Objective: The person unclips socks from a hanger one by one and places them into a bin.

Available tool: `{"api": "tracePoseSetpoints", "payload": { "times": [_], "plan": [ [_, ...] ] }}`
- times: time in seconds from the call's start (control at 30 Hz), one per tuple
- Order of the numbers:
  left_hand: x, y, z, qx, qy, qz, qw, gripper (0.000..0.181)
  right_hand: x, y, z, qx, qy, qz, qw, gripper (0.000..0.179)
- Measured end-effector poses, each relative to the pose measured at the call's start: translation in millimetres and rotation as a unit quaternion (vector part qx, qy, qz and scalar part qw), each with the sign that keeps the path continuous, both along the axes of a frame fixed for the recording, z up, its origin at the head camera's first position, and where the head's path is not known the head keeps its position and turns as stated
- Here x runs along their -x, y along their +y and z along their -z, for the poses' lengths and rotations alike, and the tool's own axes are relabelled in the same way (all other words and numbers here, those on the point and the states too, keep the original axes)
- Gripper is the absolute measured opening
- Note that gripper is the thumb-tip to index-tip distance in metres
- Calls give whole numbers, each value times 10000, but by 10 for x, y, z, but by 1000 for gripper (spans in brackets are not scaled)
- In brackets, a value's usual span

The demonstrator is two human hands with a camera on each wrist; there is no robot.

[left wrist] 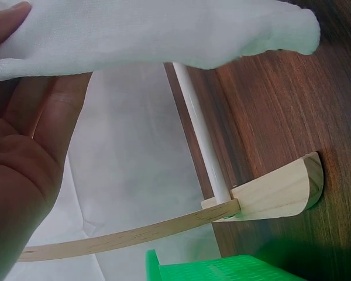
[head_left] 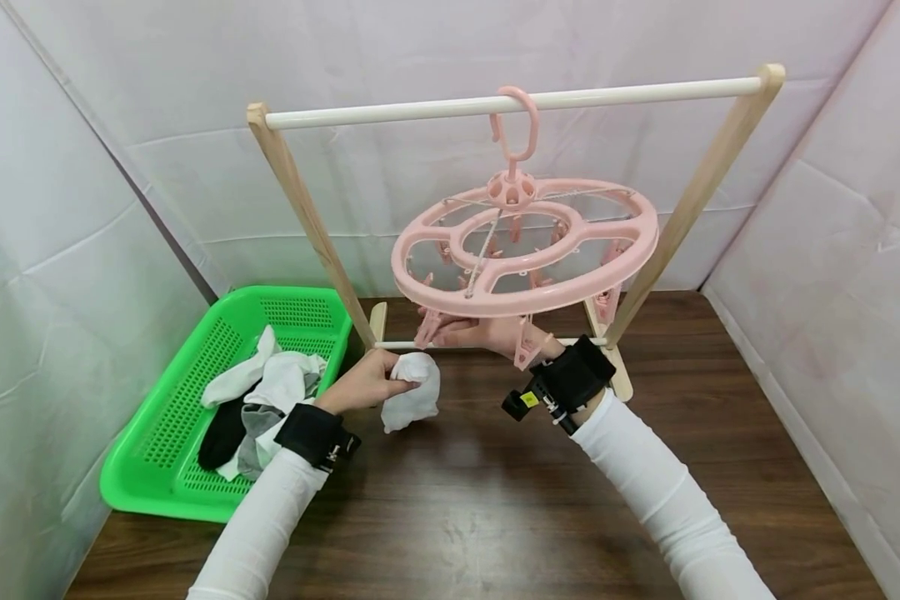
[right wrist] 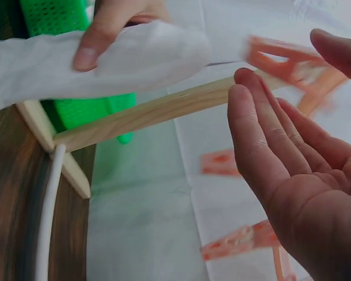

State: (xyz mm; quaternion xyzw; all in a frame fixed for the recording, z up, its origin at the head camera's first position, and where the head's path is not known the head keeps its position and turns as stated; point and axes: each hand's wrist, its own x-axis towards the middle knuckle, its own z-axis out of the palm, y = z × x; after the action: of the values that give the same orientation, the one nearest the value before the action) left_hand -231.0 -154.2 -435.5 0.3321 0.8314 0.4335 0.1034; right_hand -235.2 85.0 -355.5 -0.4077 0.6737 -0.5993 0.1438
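Observation:
Between the thumb and fingers of my left hand (head_left: pixel 363 382) a white sock (head_left: pixel 411 392) is pinched, hanging just right of the basket. In the left wrist view the sock (left wrist: pixel 164 35) stretches across the top. My right hand (head_left: pixel 487 333) is under the front rim of a pink round clip hanger (head_left: pixel 450 302), partly hidden by it. Seen from the right wrist, its fingers (right wrist: pixel 257 132) are nearly straight and the thumb stands apart. A pink clothespin (right wrist: pixel 284 55) hangs by these fingertips; whether they touch it I cannot tell.
The hanger hooks over a white rod (head_left: pixel 390 111) on a wooden-legged stand (head_left: pixel 307 217). Left of it, a green basket (head_left: pixel 146 497) holds several white, grey and black socks (head_left: pixel 281 379). Dark wooden tabletop (head_left: pixel 457 517) lies in front; pale sheets (head_left: pixel 832 250) wall in the sides and back.

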Motion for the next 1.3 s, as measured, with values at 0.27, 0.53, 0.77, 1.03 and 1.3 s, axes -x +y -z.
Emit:
{"api": "tracePoseSetpoints", "payload": {
  "times": [0.27,0.53,0.77,1.03,1.3],
  "plan": [
    [-14,-68,-37,-91,60,-120,9999,8,82,109,338,-178,-518,-205,9983,43],
    [-59,-246,-195,120,231,-546,9982,11,40,234,550,-538,-846,-261,9946,43],
    [-119,-450,-398,271,584,-1027,9926,6,-25,325,767,-887,-918,-371,9911,46],
    [-265,-776,-723,387,1245,-1621,9781,6,-122,379,1087,-1230,-929,-433,9871,46],
    [-443,-1105,-991,584,1793,-1917,9632,12,-236,399,1253,-1275,-1130,-261,9850,43]
  ]
}}
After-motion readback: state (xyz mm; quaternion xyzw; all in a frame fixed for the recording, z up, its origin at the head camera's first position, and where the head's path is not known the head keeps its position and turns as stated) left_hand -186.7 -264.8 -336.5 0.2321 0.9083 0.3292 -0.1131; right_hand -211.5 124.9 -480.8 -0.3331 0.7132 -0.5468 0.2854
